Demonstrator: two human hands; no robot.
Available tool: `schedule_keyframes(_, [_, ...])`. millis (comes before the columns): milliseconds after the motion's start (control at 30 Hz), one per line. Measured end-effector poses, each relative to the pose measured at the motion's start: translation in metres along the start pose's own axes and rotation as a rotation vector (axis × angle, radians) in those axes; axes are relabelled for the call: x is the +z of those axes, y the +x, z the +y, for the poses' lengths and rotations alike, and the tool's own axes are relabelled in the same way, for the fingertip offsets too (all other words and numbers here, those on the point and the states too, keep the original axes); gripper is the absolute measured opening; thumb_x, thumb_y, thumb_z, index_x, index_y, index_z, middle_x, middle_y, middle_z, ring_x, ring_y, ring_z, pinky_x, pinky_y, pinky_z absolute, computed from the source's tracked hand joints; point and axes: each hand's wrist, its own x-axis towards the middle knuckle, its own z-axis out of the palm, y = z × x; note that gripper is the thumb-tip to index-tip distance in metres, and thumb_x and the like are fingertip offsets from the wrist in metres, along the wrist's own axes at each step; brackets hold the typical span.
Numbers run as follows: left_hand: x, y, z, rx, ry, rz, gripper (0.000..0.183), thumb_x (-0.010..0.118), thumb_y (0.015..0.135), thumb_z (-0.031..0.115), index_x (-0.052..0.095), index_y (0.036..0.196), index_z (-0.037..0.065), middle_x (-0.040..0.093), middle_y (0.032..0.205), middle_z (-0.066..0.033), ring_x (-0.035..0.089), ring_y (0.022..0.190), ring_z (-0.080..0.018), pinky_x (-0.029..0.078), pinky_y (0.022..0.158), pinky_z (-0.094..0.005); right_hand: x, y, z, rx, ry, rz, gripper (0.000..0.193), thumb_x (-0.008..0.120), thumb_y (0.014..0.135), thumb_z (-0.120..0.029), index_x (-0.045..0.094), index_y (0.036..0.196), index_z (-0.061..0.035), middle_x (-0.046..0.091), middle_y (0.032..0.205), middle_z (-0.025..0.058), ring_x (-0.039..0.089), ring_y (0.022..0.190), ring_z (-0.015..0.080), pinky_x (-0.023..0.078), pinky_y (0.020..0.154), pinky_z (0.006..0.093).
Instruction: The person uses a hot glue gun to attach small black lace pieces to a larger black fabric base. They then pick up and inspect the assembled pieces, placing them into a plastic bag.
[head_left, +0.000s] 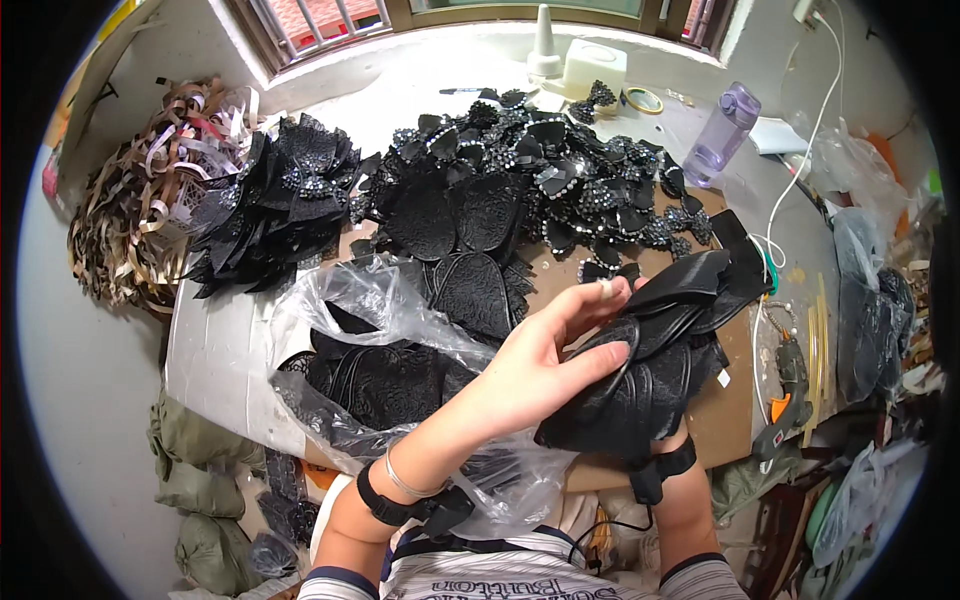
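Observation:
A bundle of black leather-like pieces (655, 345) with raised curved piping is held up over the right part of the table. My left hand (560, 350) grips its left side, thumb laid on top and fingers at the far edge. From below comes my right forearm (685, 500), and my right hand holds the bundle from underneath; the bundle hides its fingers. Similar rounded textured black pieces (475, 295) lie to the left of my hands. More of them (390, 385) rest in a clear plastic bag (355, 300) below my left forearm.
Behind are a heap of black beaded bows (570, 170) and black lace-like pieces (300, 190). Ribbon strips (165, 200) pile up at far left. A purple bottle (722, 135), a white cable (800, 180) and a glue gun (785, 400) are on the right. Brown cardboard (725, 430) covers the tabletop.

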Motion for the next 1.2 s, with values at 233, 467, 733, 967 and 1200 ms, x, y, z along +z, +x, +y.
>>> schedule_keyframes(233, [-0.004, 0.012, 0.01, -0.391, -0.017, 0.036, 0.046, 0.059, 0.096, 0.034, 0.057, 0.128, 0.002, 0.057, 0.123, -0.0106, 0.053, 0.108, -0.0166, 0.041, 0.097, -0.0289, 0.01, -0.025, -0.021, 0.144, -0.027, -0.017, 0.042, 0.044, 0.102, -0.024, 0.039, 0.14, -0.0068, 0.05, 0.134, 0.0089, 0.052, 0.119, 0.0182, 0.046, 0.098, 0.0314])
schedule_keyframes(467, [0.014, 0.001, 0.002, 0.072, 0.398, 0.167, 0.038, 0.056, 0.098, 0.02, 0.053, 0.129, -0.001, 0.057, 0.127, -0.009, 0.051, 0.118, -0.014, 0.042, 0.1, -0.0294, 0.014, 0.008, -0.02, 0.063, -0.028, -0.029, 0.041, 0.044, 0.101, -0.029, 0.043, 0.137, -0.0076, 0.056, 0.125, 0.0088, 0.058, 0.112, 0.0206, 0.049, 0.095, 0.0343])
schedule_keyframes(733, [-0.025, 0.012, -0.005, 0.365, 0.277, 0.578, 0.032, 0.044, 0.104, 0.024, 0.059, 0.118, 0.0, 0.068, 0.105, -0.0099, 0.066, 0.091, -0.0146, 0.052, 0.08, -0.0284, -0.017, 0.038, -0.004, 0.181, 0.574, -0.356, 0.043, 0.046, 0.1, -0.031, 0.043, 0.137, -0.0087, 0.059, 0.114, 0.012, 0.059, 0.101, 0.0316, 0.05, 0.091, 0.0465])
schedule_keyframes(967, [-0.01, 0.007, 0.029, 0.148, 0.639, 0.319, 0.047, 0.07, 0.087, 0.016, 0.051, 0.126, -0.003, 0.065, 0.109, -0.0115, 0.063, 0.099, -0.017, 0.05, 0.087, -0.0305, -0.022, 0.035, -0.008, 0.132, 0.286, -0.451, 0.048, 0.046, 0.1, -0.03, 0.038, 0.143, -0.0128, 0.058, 0.113, 0.0104, 0.058, 0.1, 0.0276, 0.047, 0.092, 0.042])
schedule_keyframes(1200, [0.009, 0.024, -0.023, 0.07, 0.407, 0.34, 0.041, 0.07, 0.085, 0.018, 0.059, 0.12, 0.0, 0.071, 0.096, -0.015, 0.069, 0.092, -0.0236, 0.051, 0.082, -0.0327, -0.013, -0.019, -0.008, 0.162, 0.1, -0.092, 0.047, 0.043, 0.101, -0.032, 0.038, 0.142, -0.0119, 0.055, 0.121, 0.014, 0.057, 0.105, 0.0317, 0.049, 0.093, 0.0461])
